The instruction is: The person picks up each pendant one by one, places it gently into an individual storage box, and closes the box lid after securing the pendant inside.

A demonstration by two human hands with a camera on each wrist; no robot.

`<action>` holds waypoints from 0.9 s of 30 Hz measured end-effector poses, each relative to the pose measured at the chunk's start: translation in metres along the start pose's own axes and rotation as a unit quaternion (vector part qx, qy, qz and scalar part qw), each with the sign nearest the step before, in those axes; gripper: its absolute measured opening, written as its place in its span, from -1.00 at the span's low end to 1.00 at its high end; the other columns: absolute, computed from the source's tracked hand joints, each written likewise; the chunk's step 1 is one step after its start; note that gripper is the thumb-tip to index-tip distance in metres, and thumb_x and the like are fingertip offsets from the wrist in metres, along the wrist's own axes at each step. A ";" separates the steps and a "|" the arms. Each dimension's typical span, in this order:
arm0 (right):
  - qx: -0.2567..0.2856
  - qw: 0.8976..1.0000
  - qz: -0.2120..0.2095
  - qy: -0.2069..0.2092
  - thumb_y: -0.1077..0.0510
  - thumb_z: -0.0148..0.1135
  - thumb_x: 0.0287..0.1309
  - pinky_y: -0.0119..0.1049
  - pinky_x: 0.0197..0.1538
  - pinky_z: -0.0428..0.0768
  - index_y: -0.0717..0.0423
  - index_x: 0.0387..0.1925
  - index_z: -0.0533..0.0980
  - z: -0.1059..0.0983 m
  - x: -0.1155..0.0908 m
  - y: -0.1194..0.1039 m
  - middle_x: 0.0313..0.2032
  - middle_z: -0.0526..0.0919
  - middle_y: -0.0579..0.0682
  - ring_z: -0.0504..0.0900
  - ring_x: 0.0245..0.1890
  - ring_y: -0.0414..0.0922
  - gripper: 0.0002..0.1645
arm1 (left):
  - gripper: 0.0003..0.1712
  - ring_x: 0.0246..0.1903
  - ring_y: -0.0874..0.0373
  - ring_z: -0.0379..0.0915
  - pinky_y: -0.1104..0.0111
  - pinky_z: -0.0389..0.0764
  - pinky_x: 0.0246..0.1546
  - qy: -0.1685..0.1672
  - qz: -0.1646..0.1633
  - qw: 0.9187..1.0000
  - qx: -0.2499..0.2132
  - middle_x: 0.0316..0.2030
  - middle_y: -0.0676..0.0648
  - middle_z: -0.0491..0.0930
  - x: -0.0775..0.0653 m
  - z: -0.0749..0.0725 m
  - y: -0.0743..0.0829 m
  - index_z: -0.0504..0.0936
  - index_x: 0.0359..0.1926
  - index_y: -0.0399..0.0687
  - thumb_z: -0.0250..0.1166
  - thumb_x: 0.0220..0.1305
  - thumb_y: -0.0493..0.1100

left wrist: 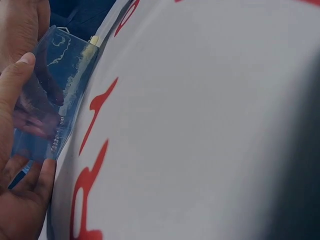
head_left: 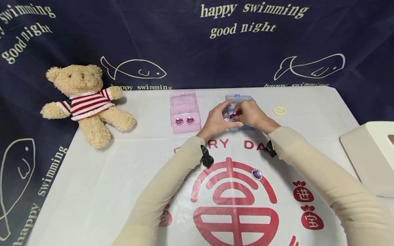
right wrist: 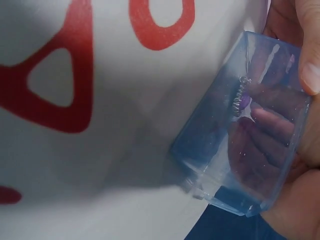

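A small clear blue plastic box (head_left: pixel 238 98) stands with its lid up at the back of the table. My left hand (head_left: pixel 216 119) grips it from the left, the thumb along the near side; the left wrist view shows thumb and fingers around the blue box (left wrist: pixel 75 75). My right hand (head_left: pixel 251 114) reaches in from above and pinches a purple heart gem (head_left: pixel 236 113), partly hidden by the fingers. Through the blue wall (right wrist: pixel 210 120), the gem's beaded edge (right wrist: pixel 240 97) shows low inside. Left of it, an open pink box (head_left: pixel 186 128) holds two pink-purple heart gems (head_left: pixel 184 120).
Another purple heart gem (head_left: pixel 257 174) lies on the table's red print, between the forearms. A yellow ring (head_left: pixel 279 110) lies right of the blue box. A teddy bear (head_left: pixel 89 106) sits at the back left, and a white box (head_left: pixel 369 160) stands at the right edge.
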State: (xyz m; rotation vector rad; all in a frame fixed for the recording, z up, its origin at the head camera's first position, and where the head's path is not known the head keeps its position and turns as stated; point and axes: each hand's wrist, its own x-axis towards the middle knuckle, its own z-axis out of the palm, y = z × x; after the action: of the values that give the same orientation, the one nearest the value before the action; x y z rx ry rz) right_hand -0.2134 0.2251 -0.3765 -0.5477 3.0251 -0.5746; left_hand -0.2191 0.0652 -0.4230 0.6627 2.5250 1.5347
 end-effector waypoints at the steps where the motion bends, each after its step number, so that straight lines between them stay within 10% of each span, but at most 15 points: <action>1: 0.000 1.000 -0.006 0.006 0.29 0.36 -0.01 -0.01 -0.14 0.66 0.30 -0.40 0.63 -0.001 -0.001 0.000 -0.40 0.74 0.19 0.70 -0.31 0.07 -0.89 | 0.02 0.06 0.18 0.46 0.50 0.57 0.05 -0.001 0.000 1.000 -0.007 0.23 -0.02 0.47 0.000 0.000 0.000 0.33 0.35 0.10 0.61 -0.17 0.07; 14: 0.014 0.982 -0.128 0.137 0.37 0.25 0.02 -0.02 -0.33 0.70 0.34 -0.28 0.63 -0.030 -0.078 -0.019 -0.30 0.72 0.22 0.68 -0.38 0.08 -0.83 | 0.03 0.18 0.13 0.46 0.54 0.55 0.13 -0.012 -0.017 0.998 -0.053 0.26 -0.08 0.42 0.000 -0.001 0.002 0.31 0.36 0.06 0.62 -0.16 -0.03; 27: 0.010 0.992 -0.122 -0.024 0.16 0.48 -0.05 -0.17 -0.10 0.74 0.10 -0.17 0.64 0.000 -0.173 -0.030 -0.20 0.68 -0.10 0.65 -0.17 -0.20 -0.66 | 0.00 0.13 0.08 0.51 0.54 0.56 0.11 -0.017 -0.021 0.998 -0.061 0.19 -0.12 0.45 0.000 -0.001 0.001 0.32 0.34 0.02 0.61 -0.15 -0.09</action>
State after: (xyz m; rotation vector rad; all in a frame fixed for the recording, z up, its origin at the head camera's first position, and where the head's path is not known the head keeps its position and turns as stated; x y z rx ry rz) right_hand -0.0408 0.2585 -0.3742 -0.9240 2.9231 -0.5893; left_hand -0.2193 0.0645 -0.4212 0.6099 2.3824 1.6333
